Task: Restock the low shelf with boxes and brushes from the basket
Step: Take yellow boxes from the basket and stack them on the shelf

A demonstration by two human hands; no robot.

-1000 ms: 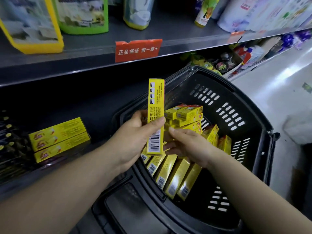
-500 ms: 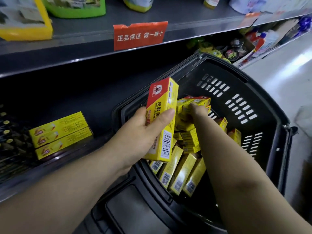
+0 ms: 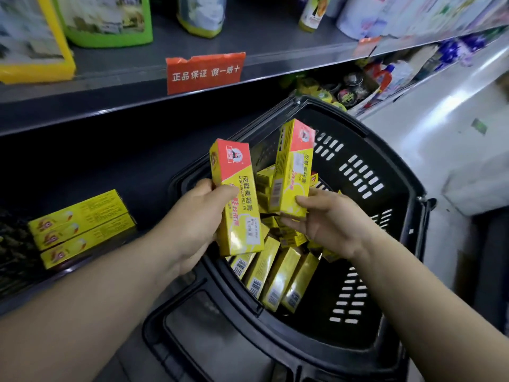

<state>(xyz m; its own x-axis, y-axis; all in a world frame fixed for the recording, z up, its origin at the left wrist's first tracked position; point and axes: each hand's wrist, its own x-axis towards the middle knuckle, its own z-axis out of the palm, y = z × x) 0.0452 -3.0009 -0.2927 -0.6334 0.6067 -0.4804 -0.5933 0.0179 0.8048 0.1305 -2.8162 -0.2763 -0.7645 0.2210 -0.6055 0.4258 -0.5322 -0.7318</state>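
1. In a shop aisle, the dark low shelf point(image 3: 115, 166) carries stacked boxes point(image 3: 80, 227) at its left.
2. The left hand point(image 3: 192, 224) grips an upright yellow box point(image 3: 237, 199). The right hand point(image 3: 330, 221) holds a second box point(image 3: 292, 169) by its lower end. Both are above the black basket point(image 3: 385, 150).
3. More loose boxes point(image 3: 275, 277) lie inside the basket, and a red label point(image 3: 205, 71) hangs on the upper shelf point(image 3: 82, 103).

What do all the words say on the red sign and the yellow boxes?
"正品保证 假一赔十": red sign on the upper shelf's edge.
"皮鞋美容膏" and "SHOE CREAM POLISH": left-hand box.
"皮鞋美容膏": right-hand box.
Too small or blurred: barcode numbers, low-shelf boxes, upper-shelf packages.
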